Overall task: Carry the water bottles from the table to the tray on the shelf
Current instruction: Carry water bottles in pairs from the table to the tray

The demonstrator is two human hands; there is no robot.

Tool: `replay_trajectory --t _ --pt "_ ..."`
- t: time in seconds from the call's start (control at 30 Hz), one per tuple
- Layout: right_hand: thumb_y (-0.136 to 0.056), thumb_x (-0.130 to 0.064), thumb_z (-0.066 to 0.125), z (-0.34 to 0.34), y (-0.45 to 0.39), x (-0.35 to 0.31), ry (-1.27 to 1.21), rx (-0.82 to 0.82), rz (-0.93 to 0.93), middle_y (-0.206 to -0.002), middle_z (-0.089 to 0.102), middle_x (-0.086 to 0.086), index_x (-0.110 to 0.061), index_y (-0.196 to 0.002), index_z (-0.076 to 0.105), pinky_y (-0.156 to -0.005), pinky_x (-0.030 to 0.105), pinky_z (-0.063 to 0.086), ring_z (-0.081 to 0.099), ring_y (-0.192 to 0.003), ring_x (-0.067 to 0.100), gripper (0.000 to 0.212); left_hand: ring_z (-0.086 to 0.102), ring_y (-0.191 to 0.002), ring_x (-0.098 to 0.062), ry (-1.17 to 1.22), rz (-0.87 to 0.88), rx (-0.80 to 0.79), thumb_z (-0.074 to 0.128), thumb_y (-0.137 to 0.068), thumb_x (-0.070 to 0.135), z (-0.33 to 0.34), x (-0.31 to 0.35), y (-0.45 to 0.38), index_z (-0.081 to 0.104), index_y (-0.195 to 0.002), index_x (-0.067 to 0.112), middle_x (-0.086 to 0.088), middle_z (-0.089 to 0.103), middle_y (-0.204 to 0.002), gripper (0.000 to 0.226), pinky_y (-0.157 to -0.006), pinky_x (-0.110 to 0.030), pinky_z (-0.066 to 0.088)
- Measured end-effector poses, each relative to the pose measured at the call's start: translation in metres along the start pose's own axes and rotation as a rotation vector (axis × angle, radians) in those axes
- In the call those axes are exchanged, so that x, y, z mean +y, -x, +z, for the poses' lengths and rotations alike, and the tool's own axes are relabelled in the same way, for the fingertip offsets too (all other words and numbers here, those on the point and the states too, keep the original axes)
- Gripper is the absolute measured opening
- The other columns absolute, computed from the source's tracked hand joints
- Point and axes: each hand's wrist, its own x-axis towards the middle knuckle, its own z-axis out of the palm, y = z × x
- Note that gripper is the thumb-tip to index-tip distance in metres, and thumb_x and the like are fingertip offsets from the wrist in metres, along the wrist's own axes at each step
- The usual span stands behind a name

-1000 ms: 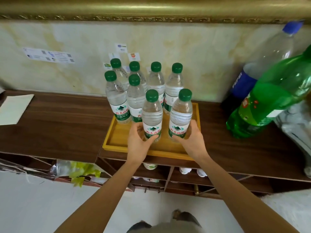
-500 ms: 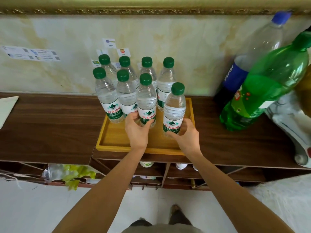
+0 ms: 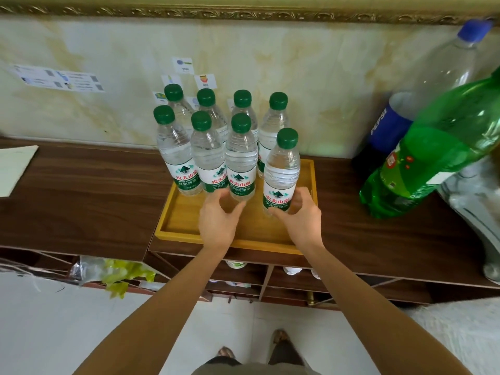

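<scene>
we look down on a yellow wooden tray (image 3: 186,234) that sits on a dark wooden shelf (image 3: 81,190) against a marbled wall. eight water bottles with green caps stand upright on the tray. seven of them are packed in two rows at the tray's far end: four at the back, three in front of them. the eighth bottle (image 3: 281,174) stands alone, nearer to us than the rows and close to the tray's right rim.

our right hand (image 3: 303,215) is at the base of that eighth bottle, thumb across the front under the label and fingers curled round its right side, so it grips the bottle low down. our left hand (image 3: 219,220) hovers over the tray's middle, just below the front-row bottle (image 3: 240,163) that stands at the right end of that row. its thumb and fingers are spread in a loose cup; the fingertips lie at that bottle's base, and we cannot tell whether they touch it.

to the right of the tray, on the same shelf, a large green soda bottle (image 3: 433,158) leans, with a blue-labelled clear bottle (image 3: 422,104) behind it. left of the tray, at the shelf's far left edge, lies a sheet of paper (image 3: 13,169). small paper labels (image 3: 59,79) are stuck to the wall behind the tray.
</scene>
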Motion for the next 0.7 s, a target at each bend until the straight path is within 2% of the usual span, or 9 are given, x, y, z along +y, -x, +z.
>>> replay_trajectory --t 0.1,0.13,0.2,0.3,0.53,0.7 --pt "-0.069 -0.024 0.086 0.005 -0.009 -0.002 0.008 0.007 -0.012 -0.108 0.066 -0.008 -0.019 -0.111 0.056 -0.069 0.008 0.042 0.059 -0.094 0.002 0.052 0.041 -0.132 -0.024 -0.449 0.031 -0.27 0.066 -0.08 0.055 -0.019 -0.017 0.001 0.046 -0.139 0.026 0.0 0.048 -0.141 0.068 -0.106 -0.049 0.038" --pt "-0.069 -0.024 0.086 0.007 -0.011 -0.003 0.021 0.012 -0.02 -0.108 0.066 -0.007 -0.019 -0.111 0.056 -0.068 0.008 0.042 0.059 -0.095 0.005 0.052 0.033 -0.138 -0.027 -0.542 0.018 -0.353 0.063 -0.08 0.059 -0.023 -0.021 0.0 0.042 -0.142 0.026 -0.001 0.041 -0.148 0.073 -0.11 -0.055 0.03" --pt "-0.07 -0.026 0.085 0.011 -0.016 -0.005 0.058 0.021 -0.036 -0.107 0.066 -0.006 -0.019 -0.11 0.056 -0.067 0.008 0.04 0.059 -0.095 0.007 0.051 0.02 -0.144 -0.03 -0.582 -0.028 -0.44 0.062 -0.079 0.063 -0.025 -0.025 -0.001 0.036 -0.145 0.026 -0.001 0.029 -0.155 0.08 -0.112 -0.062 0.021" --pt "-0.07 -0.026 0.085 0.016 -0.022 -0.008 0.084 0.034 -0.048 -0.105 0.066 -0.004 -0.018 -0.108 0.055 -0.064 0.01 0.04 0.06 -0.092 0.009 0.049 0.015 -0.146 -0.031 -0.569 -0.047 -0.46 0.062 -0.078 0.064 -0.024 -0.024 -0.002 0.033 -0.146 0.026 0.0 0.023 -0.158 0.083 -0.111 -0.066 0.02" --pt "-0.07 -0.026 0.085 0.022 -0.03 -0.017 0.114 0.055 -0.02 -0.102 0.066 -0.003 -0.018 -0.105 0.053 -0.061 0.012 0.04 0.061 -0.088 0.01 0.048 0.018 -0.145 -0.031 -0.607 -0.025 -0.448 0.06 -0.076 0.069 -0.022 -0.029 -0.001 0.035 -0.145 0.026 -0.001 0.024 -0.157 0.085 -0.109 -0.067 0.022" --pt "-0.073 -0.024 0.083 0.024 -0.028 -0.017 0.115 0.042 -0.007 -0.106 0.064 -0.003 -0.014 -0.112 0.052 -0.062 0.01 0.038 0.058 -0.09 0.008 0.051 0.018 -0.145 -0.032 -0.619 -0.018 -0.458 0.058 -0.077 0.07 -0.022 -0.028 -0.001 0.034 -0.146 0.026 -0.001 0.024 -0.157 0.085 -0.109 -0.067 0.022"
